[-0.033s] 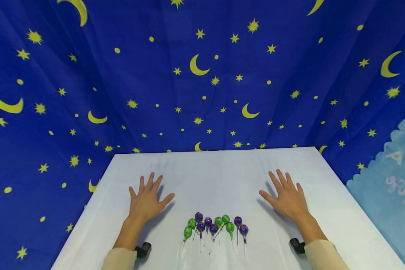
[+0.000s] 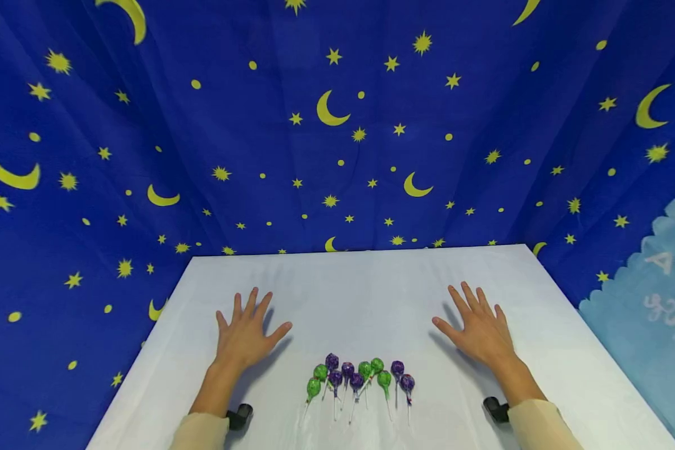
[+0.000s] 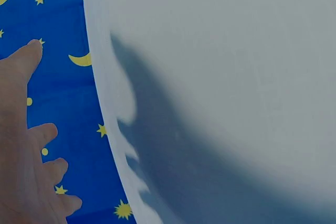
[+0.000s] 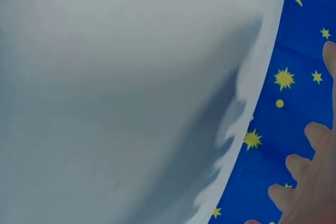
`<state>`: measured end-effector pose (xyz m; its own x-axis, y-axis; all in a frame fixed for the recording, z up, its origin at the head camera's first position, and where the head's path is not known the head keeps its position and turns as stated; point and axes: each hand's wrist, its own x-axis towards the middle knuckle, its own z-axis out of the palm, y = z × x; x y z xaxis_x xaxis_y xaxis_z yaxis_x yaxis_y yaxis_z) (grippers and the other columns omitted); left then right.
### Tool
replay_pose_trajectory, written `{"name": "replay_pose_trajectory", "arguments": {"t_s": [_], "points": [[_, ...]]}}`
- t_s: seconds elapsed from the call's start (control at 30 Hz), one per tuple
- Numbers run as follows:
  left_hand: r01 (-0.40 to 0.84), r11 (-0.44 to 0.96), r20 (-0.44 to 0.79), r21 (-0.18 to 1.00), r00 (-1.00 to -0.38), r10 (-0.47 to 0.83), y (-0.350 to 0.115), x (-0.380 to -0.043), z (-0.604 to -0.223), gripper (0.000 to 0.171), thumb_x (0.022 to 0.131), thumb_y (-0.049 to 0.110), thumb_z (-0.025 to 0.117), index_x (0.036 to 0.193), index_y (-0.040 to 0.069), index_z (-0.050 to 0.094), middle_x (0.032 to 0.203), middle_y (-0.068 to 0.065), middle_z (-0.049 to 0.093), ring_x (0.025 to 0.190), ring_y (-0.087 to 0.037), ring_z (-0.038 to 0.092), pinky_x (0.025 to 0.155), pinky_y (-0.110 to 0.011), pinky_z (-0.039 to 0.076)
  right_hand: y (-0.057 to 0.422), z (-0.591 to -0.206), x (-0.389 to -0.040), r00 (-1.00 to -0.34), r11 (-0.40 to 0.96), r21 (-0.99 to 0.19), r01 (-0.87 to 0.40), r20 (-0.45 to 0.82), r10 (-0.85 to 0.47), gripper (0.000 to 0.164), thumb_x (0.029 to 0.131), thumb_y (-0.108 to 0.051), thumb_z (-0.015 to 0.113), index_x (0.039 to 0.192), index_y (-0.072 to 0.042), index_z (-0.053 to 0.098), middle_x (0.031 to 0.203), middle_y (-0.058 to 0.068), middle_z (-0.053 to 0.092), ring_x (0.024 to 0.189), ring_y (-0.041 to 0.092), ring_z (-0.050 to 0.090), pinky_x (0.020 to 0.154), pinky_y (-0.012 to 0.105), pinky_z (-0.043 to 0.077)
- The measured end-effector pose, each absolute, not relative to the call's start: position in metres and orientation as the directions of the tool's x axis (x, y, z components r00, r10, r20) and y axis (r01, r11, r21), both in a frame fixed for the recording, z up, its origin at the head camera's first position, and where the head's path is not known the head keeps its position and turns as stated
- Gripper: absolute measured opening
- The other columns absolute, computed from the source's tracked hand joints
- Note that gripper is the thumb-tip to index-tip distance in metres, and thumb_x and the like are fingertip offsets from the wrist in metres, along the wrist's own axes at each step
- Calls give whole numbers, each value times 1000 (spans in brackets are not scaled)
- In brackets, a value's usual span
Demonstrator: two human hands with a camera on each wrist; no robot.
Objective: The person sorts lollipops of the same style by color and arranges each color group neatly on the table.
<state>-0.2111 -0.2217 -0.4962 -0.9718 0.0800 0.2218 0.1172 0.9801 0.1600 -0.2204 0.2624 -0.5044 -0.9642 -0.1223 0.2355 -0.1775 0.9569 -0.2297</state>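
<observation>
Both hands hold nothing, their fingers straight and spread. My left hand (image 2: 244, 337) is over the left half of the white table (image 2: 360, 300), its shadow falling beside it. On the other side, my right hand (image 2: 482, 332) hovers likewise, with a shadow to its left. Between the forearms, nearer the front, lie several lollipops in green wrappers (image 2: 384, 379) and purple wrappers (image 2: 335, 378), bunched in a loose row, some sticks crossing. Neither hand touches them. The left wrist view catches part of the left hand (image 3: 21, 150); the right wrist view, part of the right hand (image 4: 317, 177).
A dark blue curtain (image 2: 281, 150) with yellow moons and stars rises behind the table and along its sides. At the far right hangs a light blue scalloped panel (image 2: 647, 319) with white lettering. Black wrist devices (image 2: 239, 417) sit by both cuffs.
</observation>
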Motion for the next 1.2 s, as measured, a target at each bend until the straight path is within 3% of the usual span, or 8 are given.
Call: {"name": "replay_pose_trajectory", "arguments": {"t_s": [0.23, 0.4, 0.5, 0.63, 0.77, 0.87, 1.0, 1.2], "points": [[115, 981, 209, 153, -974, 82, -223, -210, -494, 94, 80, 83, 37, 153, 23, 29, 158, -12, 18, 142, -44, 6, 97, -76, 0, 258, -505, -220, -957, 955, -219, -200, 255, -142, 89, 84, -76, 44, 152, -20, 29, 156, 14, 22, 141, 41, 15, 101, 68, 13], [116, 977, 181, 182, -980, 83, -223, -205, -492, 92, 82, 81, 38, 153, 24, 27, 158, -10, 17, 142, -43, 4, 98, -74, 2, 254, -503, -218, -946, 949, -207, -237, 273, -176, 85, 86, -72, 47, 149, -16, 36, 152, 15, 31, 137, 43, 26, 98, 67, 23], [150, 962, 183, 228, -977, 109, -222, -206, -490, 90, 84, 78, 41, 153, 22, 27, 158, -12, 18, 142, -43, 7, 101, -71, 9, 252, -497, -217, -932, 925, -266, -270, 313, -182, 72, 90, -59, 55, 143, -10, 46, 143, 17, 45, 126, 42, 42, 93, 64, 34], [225, 896, 220, 384, -964, 148, -221, -206, -486, 80, 87, 66, 52, 151, 22, 33, 154, -10, 28, 139, -40, 24, 101, -63, 26, 248, -488, -215, -908, 865, -371, -338, 369, -197, 42, 92, -34, 65, 123, -6, 63, 117, 13, 63, 96, 31, 62, 79, 52, 48], [315, 713, 268, 626, -946, 183, -220, -205, -482, 62, 89, 43, 67, 144, 22, 45, 141, -7, 48, 122, -32, 49, 93, -50, 43, 245, -479, -212, -894, 834, -401, -380, 391, -219, 24, 91, -20, 68, 111, -7, 69, 100, 6, 67, 79, 21, 62, 66, 42, 49], [355, 588, 299, 727, -934, 194, -218, -205, -480, 50, 88, 30, 73, 134, 20, 57, 123, -9, 61, 101, -26, 61, 82, -42, 50, 242, -474, -211, -893, 818, -419, -394, 387, -232, 19, 89, -15, 69, 107, -9, 71, 94, 2, 67, 75, 17, 59, 64, 39, 47], [349, 563, 281, 749, -937, 206, -214, -198, -480, 40, 85, 30, 75, 122, 17, 66, 109, -7, 67, 85, -15, 62, 75, -36, 51, 235, -475, -207, -895, 794, -441, -417, 350, -275, 16, 88, -15, 71, 103, -9, 72, 91, -2, 67, 73, 14, 57, 63, 36, 46], [359, 563, 215, 744, -927, 307, -207, -184, -481, 31, 87, 30, 73, 113, 13, 69, 103, -2, 68, 80, -11, 59, 70, -32, 50, 220, -479, -197, -890, 748, -487, -451, 315, -331, 13, 86, -15, 74, 98, -12, 73, 86, -10, 65, 69, 7, 54, 61, 30, 46]]}}
